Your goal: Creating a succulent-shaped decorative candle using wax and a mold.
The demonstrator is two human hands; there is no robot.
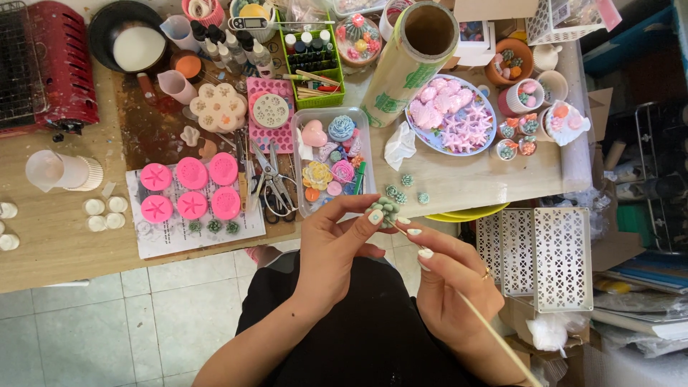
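Above our lap, our left hand [337, 247] pinches a green succulent [385, 210] steady while our right hand [448, 276] pinches a stick [494, 337] against it.

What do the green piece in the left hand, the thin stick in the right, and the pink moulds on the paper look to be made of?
Green succulent piece, pinched by the left hand: matte, pale, with cast-looking petals, possibly wax, soap or clay; the look leaves it open.
Thin stick, in the right hand: pale tan, straight, probably wood or bamboo.
Pink moulds: smooth, soft-sheened with rounded edges, likely silicone.
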